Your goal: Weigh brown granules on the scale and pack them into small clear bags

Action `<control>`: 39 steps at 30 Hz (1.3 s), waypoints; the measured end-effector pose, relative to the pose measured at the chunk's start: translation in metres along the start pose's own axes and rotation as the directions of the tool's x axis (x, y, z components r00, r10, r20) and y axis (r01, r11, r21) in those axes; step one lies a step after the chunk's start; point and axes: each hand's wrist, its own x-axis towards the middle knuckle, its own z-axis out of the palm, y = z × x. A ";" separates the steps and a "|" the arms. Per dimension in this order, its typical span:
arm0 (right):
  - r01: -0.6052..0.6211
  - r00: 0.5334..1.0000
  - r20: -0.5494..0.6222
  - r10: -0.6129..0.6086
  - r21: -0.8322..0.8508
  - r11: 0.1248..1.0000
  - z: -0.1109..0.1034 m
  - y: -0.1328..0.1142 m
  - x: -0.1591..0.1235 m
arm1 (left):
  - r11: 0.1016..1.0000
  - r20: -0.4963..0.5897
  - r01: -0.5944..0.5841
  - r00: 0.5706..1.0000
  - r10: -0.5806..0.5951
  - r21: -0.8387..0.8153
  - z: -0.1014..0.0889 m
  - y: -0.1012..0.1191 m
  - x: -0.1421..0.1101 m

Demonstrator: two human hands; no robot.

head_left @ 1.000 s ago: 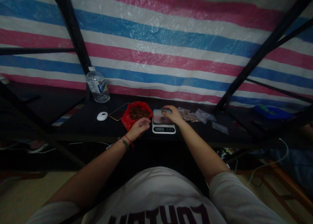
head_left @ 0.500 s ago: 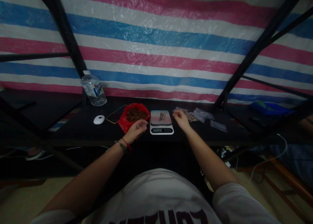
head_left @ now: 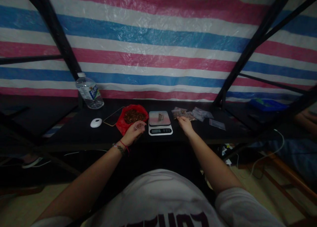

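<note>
My left hand (head_left: 133,132) is closed around a small clear plastic piece (head_left: 140,125), a cup or an opened bag; I cannot tell which. It is beside the near edge of a red plastic bag (head_left: 120,124) holding brown dried bits (head_left: 134,116). A white digital kitchen scale (head_left: 160,130) stands between my hands, with a small silvery, cylinder-like object (head_left: 160,116) upright on its plate. My right hand (head_left: 185,124) is right of the scale, fingertips pinched together at the near edge of small filled clear bags (head_left: 184,114). Whatever lies between those fingertips is hidden.
Flat clear bags (head_left: 201,113) and another bag (head_left: 217,124) lie farther right. On the left are a phone (head_left: 114,117), a white oval device (head_left: 96,122) and a large clear bottle (head_left: 90,93). Black metal posts (head_left: 60,39) flank the dark tabletop (head_left: 158,142). Another person's arm (head_left: 307,119) shows far right.
The view has shifted slightly, moving the table items left. My right hand has moved a little toward me and away from the scale. My left hand keeps its hold on the clear plastic piece.
</note>
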 end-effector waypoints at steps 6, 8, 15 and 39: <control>-0.005 1.000 0.019 0.005 0.004 1.000 -0.002 -0.002 -0.002 | 1.000 -0.007 -0.007 1.000 0.007 -0.018 0.001 0.002 -0.001; -0.005 1.000 0.024 0.005 0.008 1.000 -0.001 -0.003 -0.003 | 1.000 -0.005 -0.008 1.000 0.008 -0.028 0.001 0.002 -0.001; 0.028 0.999 0.018 -0.027 -0.035 0.999 -0.002 0.002 -0.002 | 0.999 0.015 -0.008 1.000 0.009 -0.049 0.000 0.000 0.000; 0.589 0.759 0.506 -0.411 -0.264 0.764 0.120 -0.100 0.030 | 0.997 0.047 -0.057 0.997 0.060 -0.053 0.000 0.000 0.000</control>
